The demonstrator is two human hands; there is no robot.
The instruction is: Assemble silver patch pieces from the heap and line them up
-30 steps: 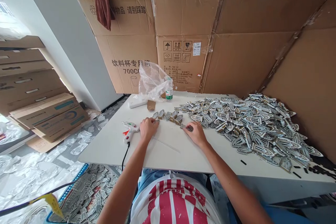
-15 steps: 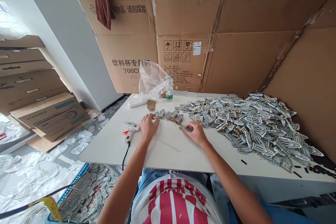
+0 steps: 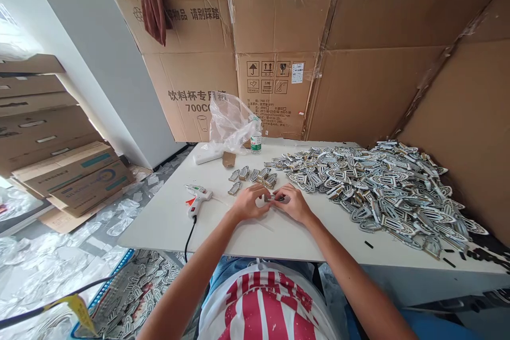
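My right hand (image 3: 294,203) is closed in a pinch on a small grey looped piece (image 3: 279,198), just above the table. My left hand (image 3: 251,203) is closed too, its fingertips meeting the left end of that piece. Fingers cover most of the piece. Just beyond the hands lies a small group of similar grey looped pieces (image 3: 244,172), one of them set apart nearer the left hand. A white hot glue gun (image 3: 198,201) with an orange trigger rests to the left. A thin translucent stick lies partly hidden beneath the left hand.
A large heap of grey looped pieces (image 3: 382,191) covers the table's right side. At the back stand a bottle (image 3: 256,142) and a clear plastic bag (image 3: 231,122). Tall cardboard (image 3: 274,21) walls the far edge. Below left is a blue-rimmed crate (image 3: 107,287).
My left hand has let go of a piece among the group and moved right, joining my right hand at its piece. The released piece now lies on the table.
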